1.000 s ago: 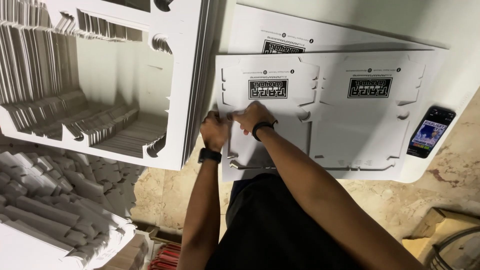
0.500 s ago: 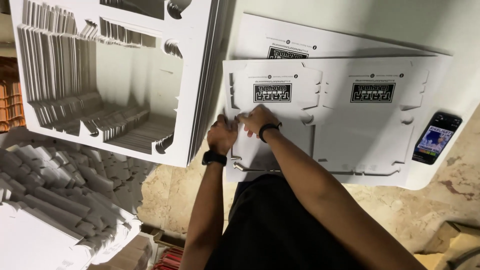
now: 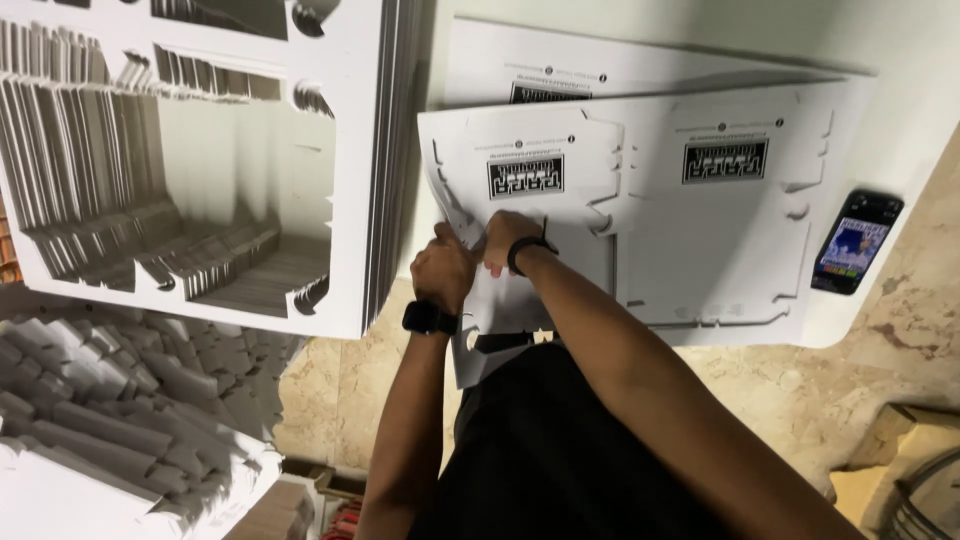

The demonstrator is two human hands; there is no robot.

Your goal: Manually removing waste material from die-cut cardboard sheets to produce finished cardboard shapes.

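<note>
Both grips meet on my white die-cut card sheet point(image 3: 640, 200) lying on the bench point(image 3: 900, 110): left hand point(image 3: 442, 270) and right hand point(image 3: 508, 240) seem pinched on its cut edge. Beside it, a stack of punched-out sheets point(image 3: 350, 150), then a phone point(image 3: 855, 242).

A flat white die-cut carton sheet point(image 3: 690, 210) lies at the middle, and it bears two black rectangular labels with white marks, one point(image 3: 526, 177) at its left just above the hands and one point(image 3: 726, 160) to the right. A second white sheet point(image 3: 560, 70) lies under it, its own black label point(image 3: 550, 93) half covered by the top sheet's edge. Just beside the top sheet's right edge lies a black phone point(image 3: 856, 241), its screen lit in blue and white
</note>
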